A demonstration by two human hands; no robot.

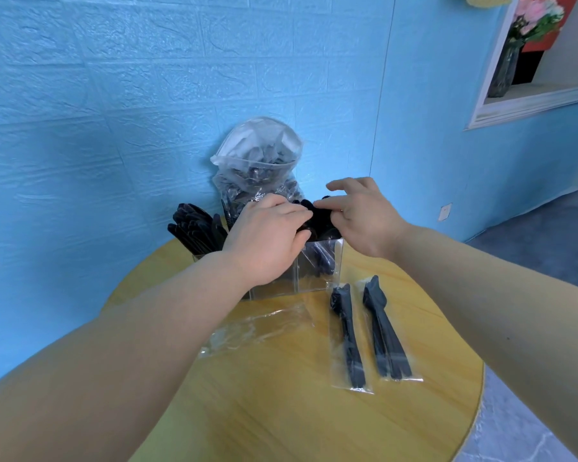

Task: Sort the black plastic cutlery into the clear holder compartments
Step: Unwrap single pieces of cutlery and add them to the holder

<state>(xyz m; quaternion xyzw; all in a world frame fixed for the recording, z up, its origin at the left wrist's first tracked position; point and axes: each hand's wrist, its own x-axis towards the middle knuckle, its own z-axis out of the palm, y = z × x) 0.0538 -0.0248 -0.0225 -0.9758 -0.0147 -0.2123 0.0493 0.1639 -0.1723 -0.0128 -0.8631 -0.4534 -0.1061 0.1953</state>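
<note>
Pinching black spoons (317, 213) with my left hand (264, 241) and right hand (364, 216), fingers curled round them, I hold them over the clear holder (317, 278)'s right compartment to settle them upright.

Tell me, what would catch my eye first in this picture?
Probably the two hands, left hand and right hand, meeting over a clear holder at the far edge of the round yellow table, handling black cutlery. Next, two wrapped cutlery packets lying to the holder's near right, against a bright blue wall.
</note>
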